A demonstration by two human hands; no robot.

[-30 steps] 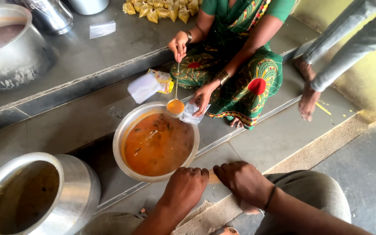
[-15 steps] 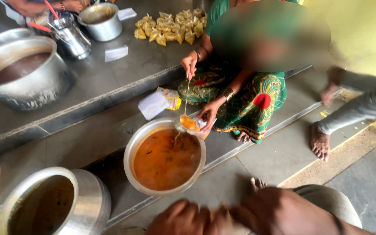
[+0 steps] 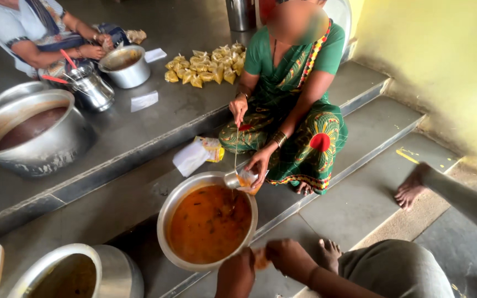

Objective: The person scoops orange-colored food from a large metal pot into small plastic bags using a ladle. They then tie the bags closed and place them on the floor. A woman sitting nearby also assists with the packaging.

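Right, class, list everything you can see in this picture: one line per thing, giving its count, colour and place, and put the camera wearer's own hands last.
Wide metal bowl of curry: one, silver with orange liquid, on the step at centre.
Ladle: one, metal, tilted at the bowl's far rim, held by the seated person.
Seated person: one, green patterned dress, behind the bowl.
Small clear bag: one, in that person's other hand, at the ladle.
Filled packets: a pile, yellow, on the upper step.
Large pot: one, silver, dark liquid, left.
Round pot: one, silver, bottom left.
Second person: one, light clothes, top left, by a small pot.
Bare foot: one, right.
Left hand: at the bowl's near rim.
Right hand: beside it; a small orange thing between them.
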